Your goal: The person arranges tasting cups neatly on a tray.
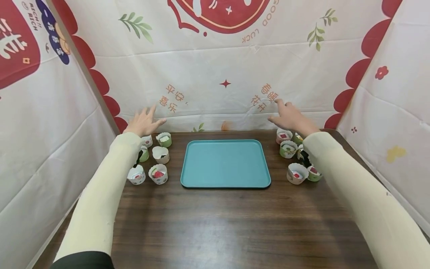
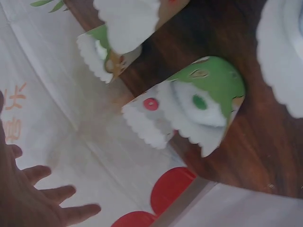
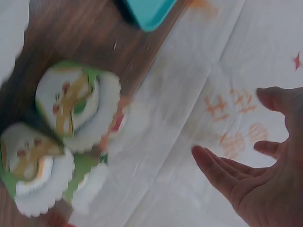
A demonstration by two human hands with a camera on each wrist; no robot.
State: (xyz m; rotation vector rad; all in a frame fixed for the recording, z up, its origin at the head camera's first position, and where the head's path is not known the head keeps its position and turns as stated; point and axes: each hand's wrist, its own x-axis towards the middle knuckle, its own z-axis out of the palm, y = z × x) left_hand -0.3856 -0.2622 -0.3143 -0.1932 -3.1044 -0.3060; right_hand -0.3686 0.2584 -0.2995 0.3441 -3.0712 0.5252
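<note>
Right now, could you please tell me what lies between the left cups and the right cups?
In the head view, a blue tray lies between the left cups and the right cups, with bare table on either side of it.

Both hands (image 1: 142, 122) (image 1: 291, 117) aloft, loosely outstretched

- A dark brown, wood-grained table (image 1: 215, 224) is carrying everything, its surface catching a pale shine toward the front.
- A teal rectangular tray (image 1: 226, 164) with rounded corners is lying flat near the far edge, around the middle.
- Left cups (image 1: 159, 181), wavy-rimmed, white or green, are standing upright in a cluster beside the tray.
- Right cups (image 1: 295, 181) are standing close together opposite, some partly hidden.
</note>
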